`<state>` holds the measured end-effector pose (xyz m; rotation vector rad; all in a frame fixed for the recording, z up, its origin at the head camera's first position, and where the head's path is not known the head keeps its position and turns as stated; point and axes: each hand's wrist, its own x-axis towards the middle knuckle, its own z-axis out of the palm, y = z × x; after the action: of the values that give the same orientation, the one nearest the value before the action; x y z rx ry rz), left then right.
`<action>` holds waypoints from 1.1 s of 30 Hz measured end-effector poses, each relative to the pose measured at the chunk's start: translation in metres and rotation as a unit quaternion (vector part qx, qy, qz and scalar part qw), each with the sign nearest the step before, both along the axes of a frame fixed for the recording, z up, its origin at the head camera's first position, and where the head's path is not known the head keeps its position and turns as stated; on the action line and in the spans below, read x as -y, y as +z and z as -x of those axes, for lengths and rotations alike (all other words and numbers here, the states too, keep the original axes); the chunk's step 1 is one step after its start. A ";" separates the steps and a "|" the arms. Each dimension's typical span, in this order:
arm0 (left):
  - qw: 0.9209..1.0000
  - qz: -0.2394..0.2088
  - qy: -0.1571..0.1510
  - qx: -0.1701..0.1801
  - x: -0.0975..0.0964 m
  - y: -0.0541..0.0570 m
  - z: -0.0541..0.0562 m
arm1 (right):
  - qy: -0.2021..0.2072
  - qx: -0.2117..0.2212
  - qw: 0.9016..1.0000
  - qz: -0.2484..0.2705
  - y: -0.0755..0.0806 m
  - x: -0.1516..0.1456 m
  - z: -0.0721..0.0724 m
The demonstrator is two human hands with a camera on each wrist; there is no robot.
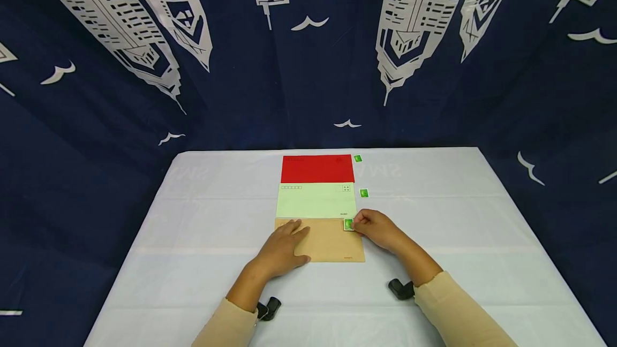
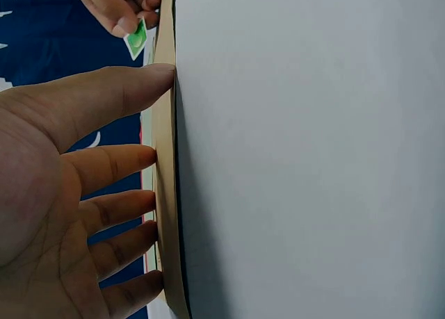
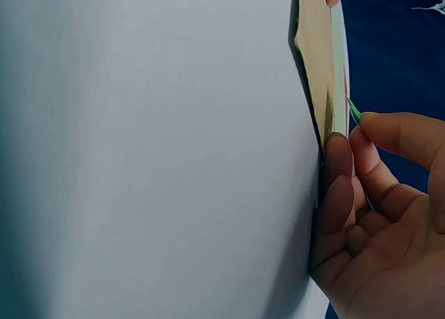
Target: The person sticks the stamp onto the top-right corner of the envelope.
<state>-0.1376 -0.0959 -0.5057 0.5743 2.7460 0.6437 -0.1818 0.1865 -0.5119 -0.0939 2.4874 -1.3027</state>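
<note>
A tan envelope (image 1: 332,245) lies nearest the person, below a pale green envelope (image 1: 315,201) and a red envelope (image 1: 317,169). My left hand (image 1: 284,248) rests on the tan envelope's left part, fingers spread; in the left wrist view its straight fingertips touch the paper. My right hand (image 1: 378,229) pinches a small green stamp (image 1: 348,224) between thumb and finger, over the tan envelope's upper right corner. The right wrist view shows this stamp (image 3: 354,112) edge-on, tilted off the paper, with the other fingers curled beside the envelope's edge.
Two more green stamps lie on the white table (image 1: 207,229): one stamp (image 1: 363,193) right of the pale green envelope, another stamp (image 1: 358,158) by the red one. A dark blue cloth (image 1: 289,79) with white building prints hangs behind. Black wrist devices (image 1: 401,289) sit at both wrists.
</note>
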 end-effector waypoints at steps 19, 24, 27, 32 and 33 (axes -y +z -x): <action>1.000 -0.006 -0.003 -0.005 0.001 -0.001 0.001 | 0.004 -0.006 0.999 -0.035 0.000 0.006 0.004; 1.000 -0.004 -0.004 -0.003 0.002 -0.003 0.001 | 0.002 -0.004 0.999 -0.044 0.001 0.007 0.005; 1.000 -0.006 -0.006 -0.004 0.002 -0.002 0.001 | 0.003 -0.004 0.999 -0.050 0.001 0.007 0.005; 1.000 -0.007 -0.009 -0.006 0.002 -0.001 0.001 | 0.004 -0.005 0.997 -0.070 0.003 0.009 0.005; 1.000 -0.008 -0.010 -0.007 0.001 -0.001 0.001 | 0.004 -0.006 0.997 -0.074 0.003 0.009 0.005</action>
<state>-0.1385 -0.0974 -0.5066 0.6107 2.7469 0.6588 -0.1864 0.1777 -0.5085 -0.0769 2.5805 -1.1146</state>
